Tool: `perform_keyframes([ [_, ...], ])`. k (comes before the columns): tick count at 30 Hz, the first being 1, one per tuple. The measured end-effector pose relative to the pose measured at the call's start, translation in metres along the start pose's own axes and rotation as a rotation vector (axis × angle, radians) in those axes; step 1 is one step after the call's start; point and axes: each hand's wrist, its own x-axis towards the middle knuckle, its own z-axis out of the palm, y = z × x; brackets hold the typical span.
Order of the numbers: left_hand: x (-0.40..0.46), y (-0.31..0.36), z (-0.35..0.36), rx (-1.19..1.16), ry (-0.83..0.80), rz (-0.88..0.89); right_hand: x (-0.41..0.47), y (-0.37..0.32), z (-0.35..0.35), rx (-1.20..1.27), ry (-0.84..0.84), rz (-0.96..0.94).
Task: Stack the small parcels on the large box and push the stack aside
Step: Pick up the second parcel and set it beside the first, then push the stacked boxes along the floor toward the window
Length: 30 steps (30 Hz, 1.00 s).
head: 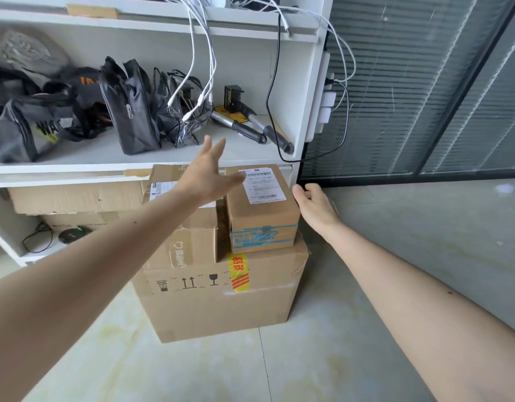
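A large cardboard box (221, 303) with yellow-red tape stands on the floor against the white shelf unit. Two small parcels sit on top of it: one with blue tape and a white label (262, 216) on the right, another brown parcel (189, 245) on the left, partly hidden by my left arm. My left hand (207, 175) hovers flat and open above the left parcel, fingers spread. My right hand (314, 207) is open, its thumb and fingers just at the right side of the blue-taped parcel; whether it touches is unclear.
The white shelf unit (76, 169) behind holds black bags (128, 108), tools with black handles (250, 126) and hanging cables. More cardboard (76, 198) lies on the lower shelf. A glass partition with blinds (410, 97) stands on the right. Tiled floor (192, 369) lies in front.
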Motion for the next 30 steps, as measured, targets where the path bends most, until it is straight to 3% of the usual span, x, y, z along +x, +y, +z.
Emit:
perform_keyframes([
  [5, -0.03, -0.048, -0.051, 0.132, -0.018, 0.14, -0.03, 0.024, -0.014, 0.018, -0.23, -0.095],
  [10, -0.067, -0.107, -0.083, 0.231, -0.148, 0.116, -0.046, 0.05, -0.009, -0.549, -0.273, -0.268],
  [13, -0.089, -0.144, -0.082, 0.285, -0.18, 0.052, -0.05, 0.063, 0.004, -0.728, -0.296, -0.28],
  [21, -0.104, -0.209, -0.017, 0.6, -0.354, -0.047, -0.046, 0.073, 0.04, -0.811, -0.303, -0.239],
  [30, -0.087, -0.213, -0.001, 0.718, -0.372, -0.014, -0.038, 0.087, 0.047, -0.815, -0.257, -0.313],
])
